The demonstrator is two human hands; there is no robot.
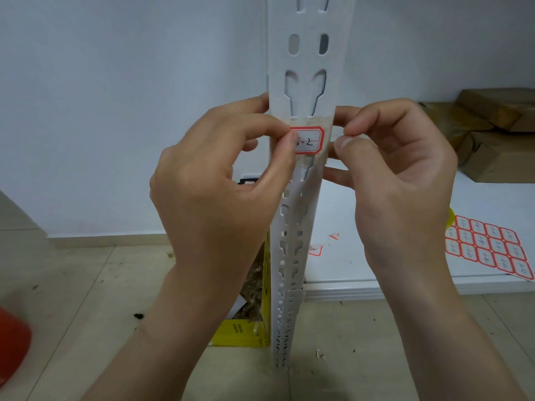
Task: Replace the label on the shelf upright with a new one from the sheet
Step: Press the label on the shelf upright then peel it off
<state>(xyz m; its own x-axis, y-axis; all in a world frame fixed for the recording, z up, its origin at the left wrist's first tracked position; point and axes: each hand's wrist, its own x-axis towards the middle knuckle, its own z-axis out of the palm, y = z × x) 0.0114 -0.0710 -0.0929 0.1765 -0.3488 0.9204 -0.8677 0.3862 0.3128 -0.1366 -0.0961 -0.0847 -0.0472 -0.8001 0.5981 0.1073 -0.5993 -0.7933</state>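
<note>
The label [309, 141] sits on the front of the upright [308, 41], between the two hands and facing the camera. A band of yellowed tape [311, 122] covers it and runs off past both edges of the post. The left hand [214, 183] has its thumb and forefinger curled in, pinching the label's left edge against the metal. The right hand [399, 175] pinches the tape's free end just beside the right edge. From the aged tape I judge this to be the old label coming off, though I cannot tell for sure that the tape is being lifted and not pressed down. To do it well, pull the tape back low along itself, slowly, so it brings the paper with it instead of tearing. Let the left thumb give way only as the peel reaches it. The face should be clean of residue before a fresh label comes from the sheet [489, 247], which lies on the shelf [492, 198] to the right, near some torn scraps [315, 250]. The label's long axis runs level across the post and its writing reads upright. The upright itself stands vertical, rising from the floor.
</note>
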